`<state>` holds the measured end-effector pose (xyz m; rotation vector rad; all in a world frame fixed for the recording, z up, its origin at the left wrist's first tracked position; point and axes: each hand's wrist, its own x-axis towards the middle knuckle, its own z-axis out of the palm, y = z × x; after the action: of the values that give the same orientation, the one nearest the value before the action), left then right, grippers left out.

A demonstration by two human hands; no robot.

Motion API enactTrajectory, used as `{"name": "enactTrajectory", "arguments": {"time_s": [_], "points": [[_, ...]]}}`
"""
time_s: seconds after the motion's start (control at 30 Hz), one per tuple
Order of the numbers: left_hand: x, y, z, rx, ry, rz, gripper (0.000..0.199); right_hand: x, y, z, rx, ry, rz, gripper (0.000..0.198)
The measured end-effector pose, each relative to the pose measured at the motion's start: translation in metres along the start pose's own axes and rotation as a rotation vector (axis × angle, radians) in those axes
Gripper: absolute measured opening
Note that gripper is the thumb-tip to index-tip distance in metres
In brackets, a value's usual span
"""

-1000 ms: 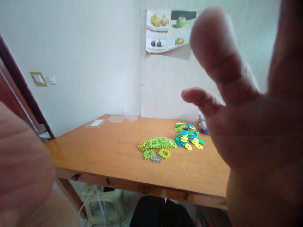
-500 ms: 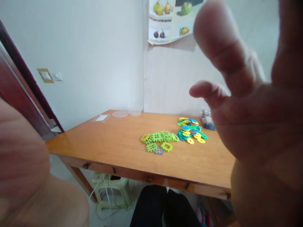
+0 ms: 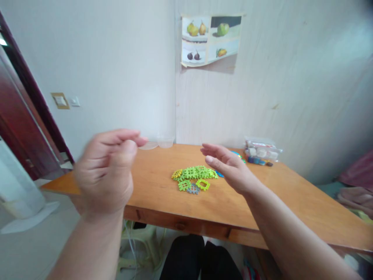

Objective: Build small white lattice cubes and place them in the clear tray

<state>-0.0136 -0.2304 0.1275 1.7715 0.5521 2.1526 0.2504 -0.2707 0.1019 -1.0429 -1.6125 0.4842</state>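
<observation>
My left hand (image 3: 106,171) is raised over the left part of the wooden table (image 3: 151,194), slightly blurred. Its fingers bend loosely forward, the thumb below them, and nothing shows in it. My right hand (image 3: 225,165) reaches over the table with fingers stretched out and holds nothing. Closest to it lie a heap of light green plastic interlocking pieces (image 3: 199,172) and, mostly hidden behind the hand, blue and other coloured discs (image 3: 220,174). In front of the heap are a green lattice piece (image 3: 184,185), a grey lattice piece (image 3: 193,189) and a yellow-green frame piece (image 3: 203,184).
A clear plastic tub (image 3: 165,141) and a clear round lid (image 3: 149,145) stand at the back. A clear package of small items (image 3: 260,151) sits at the back right. Fruit pictures (image 3: 211,41) hang on the wall. A pale stool (image 3: 145,241) stands under the table.
Both hands have moved away from the camera, forward over the table. The right hand now covers most of the coloured discs. The view has shifted slightly upward.
</observation>
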Motion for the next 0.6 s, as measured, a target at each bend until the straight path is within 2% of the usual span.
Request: {"name": "enactTrajectory", "arguments": {"time_s": [0.07,0.13,0.2,0.27,0.33,0.47,0.53,0.6], "points": [[-0.012,-0.035,0.009,0.142,-0.164,-0.12,0.021,-0.003,0.05,0.005,-0.232,0.063,0.101,0.05],[-0.034,-0.078,0.014,0.274,-0.318,-0.254,0.026,-0.012,0.089,0.009,-0.479,0.097,0.141,0.046],[-0.061,-0.117,0.017,0.352,-0.459,-0.345,0.032,-0.023,0.112,0.013,-0.692,0.058,0.139,0.045],[-0.085,-0.143,0.018,0.435,-0.536,-0.378,0.038,-0.033,0.123,0.016,-0.823,0.034,0.179,0.047],[-0.099,-0.154,0.019,0.512,-0.636,-0.376,0.047,-0.039,0.125,0.018,-0.902,-0.011,0.21,0.047],[-0.104,-0.151,0.025,0.581,-0.78,-0.35,0.054,-0.042,0.119,0.022,-0.972,-0.07,0.202,0.039],[-0.102,-0.147,0.027,0.558,-0.803,-0.374,0.052,-0.042,0.116,0.023,-0.976,-0.069,0.188,0.036],[-0.101,-0.145,0.028,0.446,-0.748,-0.431,0.047,-0.042,0.115,0.023,-0.967,-0.063,0.177,0.035]]}}
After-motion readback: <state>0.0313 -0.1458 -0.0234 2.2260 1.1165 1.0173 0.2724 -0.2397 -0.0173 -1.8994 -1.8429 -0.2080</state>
